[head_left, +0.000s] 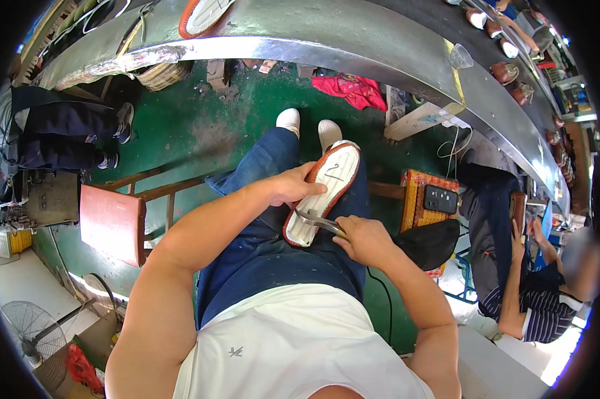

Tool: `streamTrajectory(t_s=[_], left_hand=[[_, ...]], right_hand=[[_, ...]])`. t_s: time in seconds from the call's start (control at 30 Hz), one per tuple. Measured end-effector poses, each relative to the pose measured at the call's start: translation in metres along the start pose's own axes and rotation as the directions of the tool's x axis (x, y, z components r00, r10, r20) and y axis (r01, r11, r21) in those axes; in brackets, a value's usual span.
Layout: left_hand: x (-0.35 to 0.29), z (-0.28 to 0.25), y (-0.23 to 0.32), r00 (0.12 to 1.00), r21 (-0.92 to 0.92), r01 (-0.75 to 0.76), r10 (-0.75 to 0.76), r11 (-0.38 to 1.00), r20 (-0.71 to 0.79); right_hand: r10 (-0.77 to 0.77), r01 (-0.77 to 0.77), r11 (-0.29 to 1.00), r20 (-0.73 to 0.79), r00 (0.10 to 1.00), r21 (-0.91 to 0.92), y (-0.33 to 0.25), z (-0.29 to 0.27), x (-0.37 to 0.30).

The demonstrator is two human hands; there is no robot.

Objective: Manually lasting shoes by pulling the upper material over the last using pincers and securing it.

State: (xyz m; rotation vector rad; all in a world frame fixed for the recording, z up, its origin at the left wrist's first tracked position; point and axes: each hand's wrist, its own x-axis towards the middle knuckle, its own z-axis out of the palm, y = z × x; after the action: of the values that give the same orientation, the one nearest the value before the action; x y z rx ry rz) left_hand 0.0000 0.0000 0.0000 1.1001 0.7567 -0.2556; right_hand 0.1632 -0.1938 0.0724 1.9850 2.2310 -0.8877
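An upturned shoe point(340, 174) lies across my thighs, its pale sole side facing up with a dark pen mark on it and a reddish-brown edge all round. My left hand point(295, 185) holds it by the left side, thumb pressed on the sole and fingers wrapped beneath, out of sight. In my right hand point(365, 239) is a metal tool that looks like pincers point(321, 222). Its curved head touches the sole near the end closest to me, and the hand is closed round the handles.
A metal-topped bench point(353, 56) curves across the front, bearing another upturned shoe point(203, 14). At left stands a reddish stool point(112, 223). A phone point(440, 199) rests on a patterned seat at right, beside a black cloth point(428, 245). Other people sit left and right.
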Motion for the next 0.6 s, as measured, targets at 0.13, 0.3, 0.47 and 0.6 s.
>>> streamTrajectory(t_s=[0.13, 0.3, 0.47, 0.6], left_hand=[[-0.009, 0.007, -0.002, 0.975, 0.127, -0.162, 0.178, 0.979, -0.136], [-0.019, 0.049, -0.037, 0.892, 0.285, -0.307, 0.378, 0.908, -0.246], [-0.035, 0.063, -0.083, 0.926, 0.36, -0.281, 0.35, 0.89, -0.142], [-0.031, 0.063, -0.074, 0.926, 0.302, -0.258, 0.324, 0.918, -0.193]], right_hand=[[-0.004, 0.041, 0.979, -0.179, 0.984, 0.202, -0.004, 0.02, -0.031], [0.155, -0.193, 0.896, 0.126, 0.98, 0.4, 0.008, 0.023, -0.044], [0.204, -0.463, 0.651, 0.45, 0.87, 0.601, 0.01, -0.005, -0.062], [0.177, -0.328, 0.8, 0.324, 0.929, 0.503, 0.002, -0.03, -0.062]])
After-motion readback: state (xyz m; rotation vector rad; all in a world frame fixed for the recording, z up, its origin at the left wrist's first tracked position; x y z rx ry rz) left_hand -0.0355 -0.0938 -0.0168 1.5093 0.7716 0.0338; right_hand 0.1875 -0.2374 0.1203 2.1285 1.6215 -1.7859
